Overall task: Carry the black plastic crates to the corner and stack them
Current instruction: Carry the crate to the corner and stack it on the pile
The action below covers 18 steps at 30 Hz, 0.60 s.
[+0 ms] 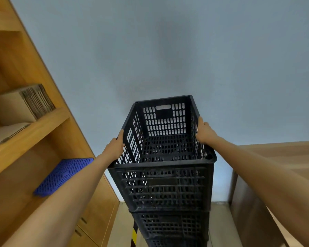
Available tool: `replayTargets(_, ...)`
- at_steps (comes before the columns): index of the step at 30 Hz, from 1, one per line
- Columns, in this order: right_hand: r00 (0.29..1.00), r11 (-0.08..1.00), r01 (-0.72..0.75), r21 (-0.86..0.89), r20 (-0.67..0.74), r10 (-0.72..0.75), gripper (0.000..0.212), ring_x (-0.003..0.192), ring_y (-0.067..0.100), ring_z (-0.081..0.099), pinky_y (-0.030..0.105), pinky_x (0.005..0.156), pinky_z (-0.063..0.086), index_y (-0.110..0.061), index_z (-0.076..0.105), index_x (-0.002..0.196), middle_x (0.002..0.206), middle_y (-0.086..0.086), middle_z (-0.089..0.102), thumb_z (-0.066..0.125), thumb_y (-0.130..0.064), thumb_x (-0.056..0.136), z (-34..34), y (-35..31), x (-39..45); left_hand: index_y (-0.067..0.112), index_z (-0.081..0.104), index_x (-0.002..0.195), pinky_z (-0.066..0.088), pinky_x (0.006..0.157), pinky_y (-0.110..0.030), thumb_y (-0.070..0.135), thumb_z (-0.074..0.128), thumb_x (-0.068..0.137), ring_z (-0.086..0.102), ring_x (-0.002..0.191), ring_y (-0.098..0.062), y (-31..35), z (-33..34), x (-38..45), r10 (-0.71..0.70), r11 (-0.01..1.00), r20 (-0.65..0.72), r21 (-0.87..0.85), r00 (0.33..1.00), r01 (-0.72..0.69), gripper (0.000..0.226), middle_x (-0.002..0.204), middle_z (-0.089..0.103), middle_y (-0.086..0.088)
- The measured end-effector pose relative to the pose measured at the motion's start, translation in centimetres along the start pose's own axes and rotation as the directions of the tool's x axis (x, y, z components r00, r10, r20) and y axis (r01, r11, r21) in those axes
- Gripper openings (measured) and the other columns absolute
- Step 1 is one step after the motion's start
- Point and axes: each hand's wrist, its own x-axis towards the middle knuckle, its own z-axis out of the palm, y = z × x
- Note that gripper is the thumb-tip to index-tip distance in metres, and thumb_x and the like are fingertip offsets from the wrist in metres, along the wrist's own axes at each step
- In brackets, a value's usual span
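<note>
Top crate: we are holding the top black plastic crate (165,139) by its two long sides; it is sitting squarely on the black crates under it, against the blue-grey wall (168,50).
Stack: the crate stack (169,223) is standing upright on the pale floor (219,223), between the wooden shelving on our left and a wooden cabinet on our right — at least two more crates are showing under the top one, and the lowest part is running out of the frame.
Left hand: our left hand (114,146) is pressing on the outside of the crate's left wall near the rim, the thumb lying along the upper edge; the fingers are curled onto the wall, closed on the crate.
Right hand: our right hand (204,131) is gripping the right wall at the rim, the fingers wrapping over the edge into the crate, the thumb pointing up along the rim.
Inside the crate: we are seeing only its perforated base and slotted walls, with a handle slot in the far end.
Shelving: the wooden shelving (34,125) is carrying a bundle of flattened cardboard (25,104) on one shelf and a blue perforated plastic panel (64,175) leaning lower down — well apart from the stack.
Cabinet: the wooden cabinet (275,166) is standing just beside the stack on the right.
Floor marking: a yellow-and-black striped strip (134,234) is showing at the foot of the stack.
</note>
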Motion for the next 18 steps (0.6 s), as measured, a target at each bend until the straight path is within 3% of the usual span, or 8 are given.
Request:
replayTargets(4,1.0,1.0,-0.014,0.024,-0.003,0.014,0.08,0.127,0.044,0.044,0.049,0.103,0.04,-0.011,-0.003,0.155,0.149,0.026,0.028,0.046,0.001,0.093,0.1,0.2,0.0,0.024,-0.004,0.156,0.047,0.074,-0.032,0.005,0.042,0.1,0.06,0.099,-0.032,0.0,0.2,-0.4,-0.019,1.0,0.006,-0.012,1.0,0.02,0.074,0.127,0.05,-0.026)
replayTargets(9,1.0,0.999,-0.009,0.032,-0.003,0.009,0.079,0.126,0.044,0.045,0.048,0.103,0.04,-0.011,-0.003,0.155,0.15,0.025,0.027,0.045,0.001,0.093,0.1,0.3,-0.2,0.025,-0.004,0.156,0.044,0.068,-0.031,0.006,0.041,0.1,0.059,0.088,-0.028,0.0,0.5,-0.2,-0.041,0.999,0.008,-0.005,0.999,0.041,0.074,0.126,0.051,-0.026)
replayTargets(12,1.0,0.999,-0.005,0.032,-0.012,0.005,0.078,0.127,0.043,0.045,0.048,0.103,0.04,-0.011,-0.002,0.155,0.15,0.024,0.027,0.045,-0.002,0.094,0.0,0.4,-0.4,0.026,-0.003,0.156,0.045,0.072,-0.034,0.018,0.037,0.104,0.055,0.082,-0.028,0.1,0.4,-0.4,-0.053,0.999,-0.01,0.006,0.999,0.053,0.066,0.126,0.051,-0.026)
replayTargets(18,1.0,0.993,0.008,0.119,-0.006,-0.008,0.079,0.122,0.041,0.048,0.048,0.097,0.044,-0.013,-0.001,0.155,0.149,0.022,0.028,0.047,-0.006,0.092,-0.1,0.7,-0.4,0.023,-0.001,0.156,0.05,0.083,-0.039,0.04,0.036,0.103,0.059,0.101,-0.032,1.2,-0.4,-1.4,-0.08,0.995,-0.015,0.054,0.997,0.081,0.066,0.142,0.038,-0.019)
